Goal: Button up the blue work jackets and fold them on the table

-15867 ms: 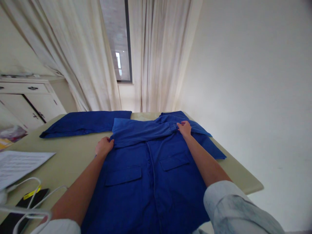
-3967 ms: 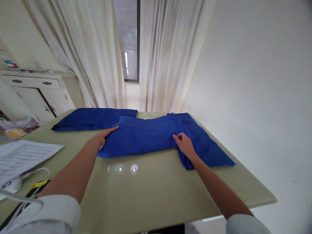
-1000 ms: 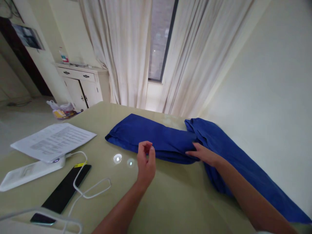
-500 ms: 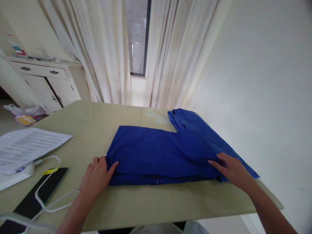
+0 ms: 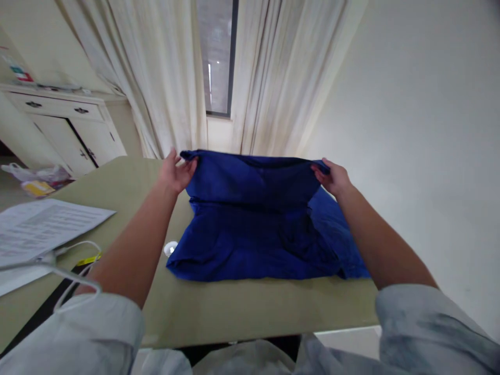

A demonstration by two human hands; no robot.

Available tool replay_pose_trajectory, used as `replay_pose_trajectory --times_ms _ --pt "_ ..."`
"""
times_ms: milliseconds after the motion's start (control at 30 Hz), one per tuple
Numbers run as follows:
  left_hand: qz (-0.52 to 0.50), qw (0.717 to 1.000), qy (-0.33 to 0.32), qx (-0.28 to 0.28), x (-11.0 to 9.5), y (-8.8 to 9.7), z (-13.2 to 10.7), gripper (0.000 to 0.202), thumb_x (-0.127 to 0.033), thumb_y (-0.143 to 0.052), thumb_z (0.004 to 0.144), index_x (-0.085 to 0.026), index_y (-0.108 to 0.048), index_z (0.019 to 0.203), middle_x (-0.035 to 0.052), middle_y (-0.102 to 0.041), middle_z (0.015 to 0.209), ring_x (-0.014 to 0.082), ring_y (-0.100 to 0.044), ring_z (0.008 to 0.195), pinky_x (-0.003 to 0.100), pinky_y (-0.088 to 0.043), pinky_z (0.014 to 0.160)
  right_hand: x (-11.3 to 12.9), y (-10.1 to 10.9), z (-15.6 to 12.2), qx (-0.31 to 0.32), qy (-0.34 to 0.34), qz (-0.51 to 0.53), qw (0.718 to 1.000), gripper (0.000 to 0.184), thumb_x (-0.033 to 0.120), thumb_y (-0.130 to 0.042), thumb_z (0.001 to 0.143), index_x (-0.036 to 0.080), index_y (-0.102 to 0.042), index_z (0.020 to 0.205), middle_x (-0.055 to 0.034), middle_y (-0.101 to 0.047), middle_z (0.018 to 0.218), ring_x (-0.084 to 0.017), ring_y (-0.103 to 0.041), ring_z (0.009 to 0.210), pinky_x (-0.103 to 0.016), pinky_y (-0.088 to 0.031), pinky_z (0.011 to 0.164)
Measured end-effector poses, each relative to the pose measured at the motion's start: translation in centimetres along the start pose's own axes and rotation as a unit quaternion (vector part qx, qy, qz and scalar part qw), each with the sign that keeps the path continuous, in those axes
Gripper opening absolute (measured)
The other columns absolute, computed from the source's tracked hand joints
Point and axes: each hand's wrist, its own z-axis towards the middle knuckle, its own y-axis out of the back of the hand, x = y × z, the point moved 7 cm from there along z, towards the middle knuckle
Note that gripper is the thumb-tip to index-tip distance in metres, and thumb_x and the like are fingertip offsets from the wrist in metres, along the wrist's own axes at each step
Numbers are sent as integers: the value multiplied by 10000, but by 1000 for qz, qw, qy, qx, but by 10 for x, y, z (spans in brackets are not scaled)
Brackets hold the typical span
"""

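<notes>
A blue work jacket [image 5: 253, 229], folded into a band, lies on the beige table [image 5: 250, 307] in front of me. My left hand [image 5: 176, 171] pinches its far left corner and my right hand [image 5: 334, 177] pinches its far right corner. Both hands hold that far edge lifted off the table, so the cloth stands up between them. The near fold of the jacket rests flat on the table.
Printed sheets [image 5: 35, 229], a white cable [image 5: 70, 271] and a dark phone [image 5: 35, 315] lie at the left of the table. A white cabinet [image 5: 58, 130] and a plastic bag [image 5: 35, 179] stand behind, with curtains [image 5: 164, 78] and a window [image 5: 216, 57] beyond. A wall lies to the right.
Half a second ago my hands pressed on the near corners of the flat jacket. Now they have gone to the far edge, gripped it and raised it.
</notes>
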Motion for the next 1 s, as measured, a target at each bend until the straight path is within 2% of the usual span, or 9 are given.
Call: replay_pose_trajectory --times_ms 100,200,267,400,500,667,767,867,1000 --pt "12 999 -37 29 19 -19 15 367 -463 -529 1044 -255 -517 1346 118 -693 1198 160 -738 1032 269 -611 861 -9 -26 21 31 47 -52 997 401 503 -334 1097 224 -604 1195 -67 -768 1159 -137 -712 1040 -322 -574 899" --pt "231 966 -55 105 58 -7 0 517 -415 -643 977 -237 -468 1429 135 -726 1221 206 -744 1065 393 -587 984 -41 -42 6 82 130 -224 962 380 507 -552 1004 221 -647 1235 -100 -763 1229 -225 -706 1112 -397 -560 977" --pt "451 875 -86 156 88 13 -19 588 -416 -670 940 -180 -498 1450 179 -733 1242 279 -721 1152 487 -530 1071 -69 -47 -26 134 185 -322 919 373 445 -657 926 203 -689 1209 -117 -768 1217 -264 -702 1129 -427 -528 1050" --pt "724 631 -200 192 133 50 -59 637 -486 -577 974 -171 -523 1525 203 -491 1608 389 -398 1529 603 -226 1272 -117 -34 -115 195 275 -433 836 442 491 -642 932 222 -702 1278 -130 -662 1439 -326 -585 1370 -509 -396 1214" --pt "782 564 -206 168 148 70 -76 669 -550 -513 1004 -235 -463 1593 155 -306 1725 402 -244 1598 630 -211 1266 -133 -3 -159 120 306 -555 765 542 553 -621 944 235 -646 1383 -148 -518 1591 -403 -404 1520 -614 -303 1250" --pt "756 634 -163 11 118 97 -78 781 -489 -549 991 -7 -383 1583 347 -408 1600 447 -361 1535 621 -341 1209 -143 54 -179 -2 212 -577 789 982 742 -577 904 142 -309 1634 -254 -515 1553 -461 -533 1400 -608 -461 1121" --pt "636 770 -43 -1 107 111 -74 833 -408 -745 875 -37 -420 1546 324 -574 1468 400 -594 1364 573 -483 1127 -149 72 -186 -20 164 -578 799 1068 821 -552 860 99 -320 1612 -279 -581 1473 -468 -607 1314 -592 -503 1065" --pt "404 900 161 14 117 116 -84 733 -371 -853 786 -81 -580 1401 277 -731 1247 356 -767 1052 533 -625 937 -164 81 -189 13 80 -596 799 993 825 -572 830 105 -470 1506 -261 -708 1262 -465 -709 1143 -568 -553 950" --pt "278 926 252 31 116 117 -117 501 -336 -834 781 -126 -695 1215 178 -809 997 321 -799 895 485 -668 853 -168 72 -188 113 82 -561 816 801 615 -656 815 143 -516 1447 -176 -765 1100 -408 -759 972 -482 -562 836"
